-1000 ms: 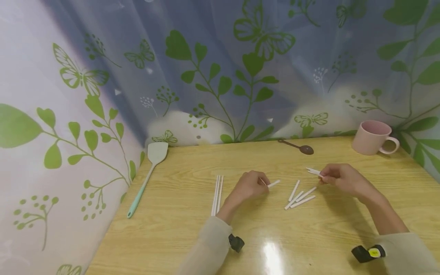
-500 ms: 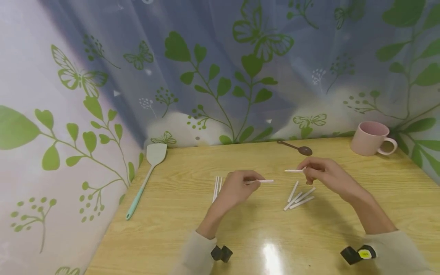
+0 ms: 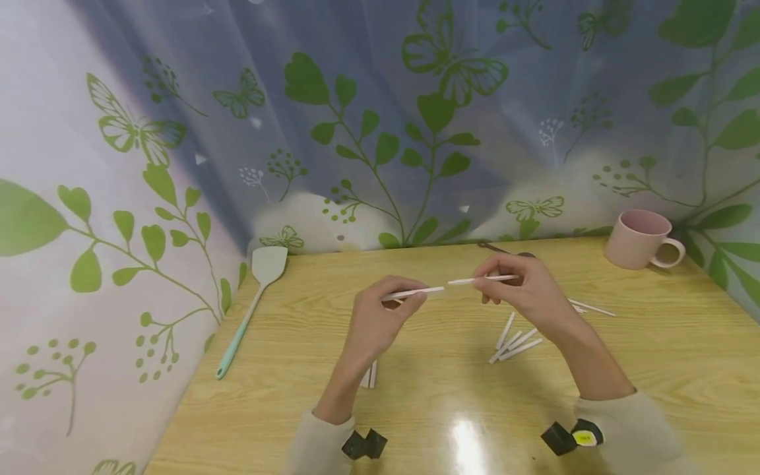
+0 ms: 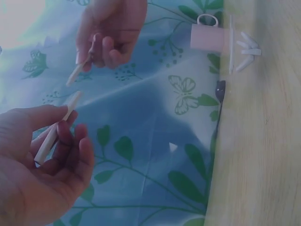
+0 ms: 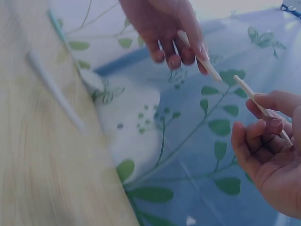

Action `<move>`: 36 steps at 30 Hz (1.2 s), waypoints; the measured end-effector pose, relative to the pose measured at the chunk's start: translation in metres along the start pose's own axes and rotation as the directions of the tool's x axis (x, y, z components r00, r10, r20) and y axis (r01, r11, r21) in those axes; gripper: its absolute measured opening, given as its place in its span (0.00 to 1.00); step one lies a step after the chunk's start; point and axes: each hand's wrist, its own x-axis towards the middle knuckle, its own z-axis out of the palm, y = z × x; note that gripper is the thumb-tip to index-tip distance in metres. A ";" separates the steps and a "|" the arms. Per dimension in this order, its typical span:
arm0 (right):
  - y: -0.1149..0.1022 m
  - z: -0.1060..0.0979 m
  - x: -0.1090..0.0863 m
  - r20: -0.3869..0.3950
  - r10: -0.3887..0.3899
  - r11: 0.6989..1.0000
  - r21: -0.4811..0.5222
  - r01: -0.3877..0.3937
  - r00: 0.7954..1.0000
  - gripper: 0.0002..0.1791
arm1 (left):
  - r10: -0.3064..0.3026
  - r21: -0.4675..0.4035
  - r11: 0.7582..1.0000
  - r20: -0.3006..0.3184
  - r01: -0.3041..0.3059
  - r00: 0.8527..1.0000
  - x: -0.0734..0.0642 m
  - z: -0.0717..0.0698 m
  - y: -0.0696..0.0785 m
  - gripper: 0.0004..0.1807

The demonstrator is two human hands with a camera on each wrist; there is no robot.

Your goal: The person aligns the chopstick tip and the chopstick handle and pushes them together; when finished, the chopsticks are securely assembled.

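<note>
My left hand (image 3: 374,323) pinches a thin white stick (image 3: 430,290) between thumb and fingers, raised over the table. Opposite it, my right hand (image 3: 531,290) pinches another white stick (image 3: 460,282). The two sticks point end to end with a small gap between their tips. In the right wrist view, the right hand's stick (image 5: 243,86) has a narrower tip, while the left hand's stick (image 5: 211,69) looks blunt. Below the right hand lies a loose pile of short white sticks (image 3: 519,349). Longer white sticks (image 3: 372,376) are partly hidden behind my left wrist.
Further white sticks (image 3: 594,308) lie right of my right forearm. At the back stand a pink mug (image 3: 635,241) and a dark brown spoon (image 3: 493,247), the spoon partly covered by my right hand. A spatula (image 3: 268,267) with a green handle lies along the left edge.
Both hands have risen from the table and the right hand has moved left, bringing the two held sticks nearly tip to tip. The pile has stayed in place.
</note>
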 end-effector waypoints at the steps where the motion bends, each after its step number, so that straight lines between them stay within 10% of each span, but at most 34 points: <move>1: -0.002 0.004 0.002 0.000 -0.016 1.000 0.017 0.016 1.000 0.09 | 0.008 -0.020 1.000 -0.012 -0.008 1.000 0.000 -0.001 0.000 0.08; 36: -0.010 0.025 0.007 0.081 -0.063 0.994 0.097 0.055 0.995 0.08 | 0.031 -0.211 0.977 -0.003 -0.031 1.000 -0.004 -0.006 0.006 0.08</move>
